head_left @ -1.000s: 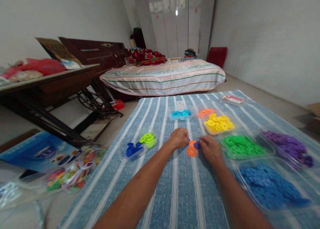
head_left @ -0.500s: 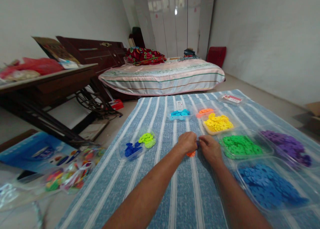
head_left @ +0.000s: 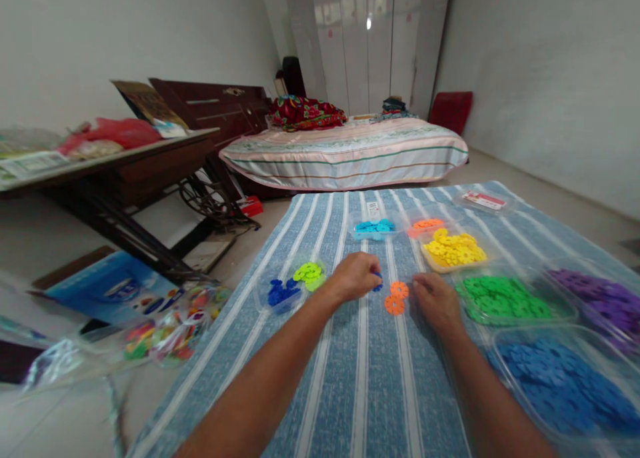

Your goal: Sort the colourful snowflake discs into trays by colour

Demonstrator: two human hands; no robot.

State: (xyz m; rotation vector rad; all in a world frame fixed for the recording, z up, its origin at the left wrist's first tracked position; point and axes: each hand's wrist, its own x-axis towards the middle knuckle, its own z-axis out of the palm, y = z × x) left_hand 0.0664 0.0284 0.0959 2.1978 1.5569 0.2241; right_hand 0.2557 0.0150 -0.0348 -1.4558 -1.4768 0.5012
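My left hand [head_left: 357, 276] is closed, pinching a dark blue notched plastic disc [head_left: 378, 284] that shows at its fingertips. Right beside it on the striped cloth lie two orange notched discs [head_left: 394, 305], flat and touching each other. To their right is my right hand [head_left: 439, 301], low over the cloth with fingers curled together; whether anything is between them is hidden. A clear tub of green discs [head_left: 503, 297] stands just right of that hand. Left of my left hand is a clear tub with dark blue discs [head_left: 283, 291] and lime discs [head_left: 307, 272].
Further back are tubs of light blue discs [head_left: 374, 227], orange discs [head_left: 427, 225] and yellow discs [head_left: 456, 247]. Purple discs [head_left: 595, 301] and blue discs [head_left: 565, 385] fill tubs at the right. A clear lid [head_left: 484, 201] lies at the far right edge. A bed [head_left: 345, 155] stands beyond.
My hands, close together before, are now apart. The left has moved left with the dark blue disc, uncovering the orange discs between them. The view has swung slightly left.
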